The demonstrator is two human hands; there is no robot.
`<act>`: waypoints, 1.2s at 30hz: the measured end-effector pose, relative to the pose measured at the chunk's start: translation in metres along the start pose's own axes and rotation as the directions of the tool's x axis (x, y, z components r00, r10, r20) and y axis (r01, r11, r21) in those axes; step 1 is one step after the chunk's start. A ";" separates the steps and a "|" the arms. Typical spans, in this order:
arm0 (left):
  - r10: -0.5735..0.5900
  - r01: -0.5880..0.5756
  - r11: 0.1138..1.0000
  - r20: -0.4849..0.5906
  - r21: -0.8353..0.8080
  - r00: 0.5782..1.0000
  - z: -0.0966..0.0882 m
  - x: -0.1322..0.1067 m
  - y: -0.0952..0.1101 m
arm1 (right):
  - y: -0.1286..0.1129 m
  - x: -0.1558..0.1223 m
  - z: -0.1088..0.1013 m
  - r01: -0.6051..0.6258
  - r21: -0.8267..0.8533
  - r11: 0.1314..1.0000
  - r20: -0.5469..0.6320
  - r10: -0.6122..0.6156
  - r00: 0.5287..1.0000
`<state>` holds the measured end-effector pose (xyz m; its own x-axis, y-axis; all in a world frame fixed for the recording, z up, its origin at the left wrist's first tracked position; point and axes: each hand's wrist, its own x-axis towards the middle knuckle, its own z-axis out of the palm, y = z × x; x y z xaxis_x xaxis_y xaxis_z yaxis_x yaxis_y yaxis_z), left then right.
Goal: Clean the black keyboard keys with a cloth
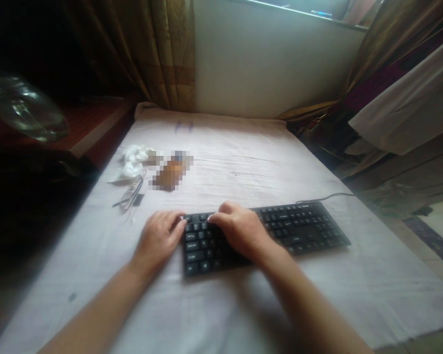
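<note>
A black computer keyboard (299, 236) lies at a slight slant on the pale cloth surface. Its cable runs off from the back edge to the right. My left hand (160, 236) grips the keyboard's upper left corner, thumb and fingers closed at the edge. Over the left part of the keys is my right hand (241, 228), its thumb and fingers pinched together on a small white wad (213, 216) that touches the top rows. Most of this wad is hidden by the fingers. The right hand also covers many keys in the middle.
Beyond my left hand lie a crumpled white cloth or tissue (135, 160), thin tools or wires (133, 194) and a blurred-out orange-brown item (170, 174). A reddish wooden table (96, 118) with a clear glass vessel (25, 108) stands left. Curtains (162, 54) hang at the back.
</note>
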<state>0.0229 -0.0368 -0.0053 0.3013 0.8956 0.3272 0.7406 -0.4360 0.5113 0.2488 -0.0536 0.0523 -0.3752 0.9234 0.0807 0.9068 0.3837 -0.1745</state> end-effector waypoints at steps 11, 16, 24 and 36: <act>-0.011 0.011 1.000 0.002 -0.001 1.000 0.001 -0.001 0.000 | 0.035 -0.022 -0.004 -0.003 -0.036 0.999 -0.098 0.000 0.995; -0.011 0.011 1.000 0.001 0.004 1.000 0.001 0.000 -0.002 | 0.056 -0.036 -0.006 -0.044 -0.023 0.999 -0.149 0.040 0.988; -0.014 0.013 1.000 0.003 0.013 1.000 0.002 0.001 -0.003 | 0.099 -0.064 -0.010 -0.142 -0.060 0.988 -0.200 0.127 0.971; -0.042 0.042 0.999 0.003 0.012 0.999 0.001 0.001 -0.002 | 0.148 -0.091 -0.006 -0.296 -0.131 0.946 -0.279 0.252 0.927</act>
<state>0.0223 -0.0350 -0.0072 0.2716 0.9133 0.3035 0.7599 -0.3970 0.5147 0.4181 -0.0808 0.0256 -0.0660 0.9503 0.3042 0.9943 0.0883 -0.0602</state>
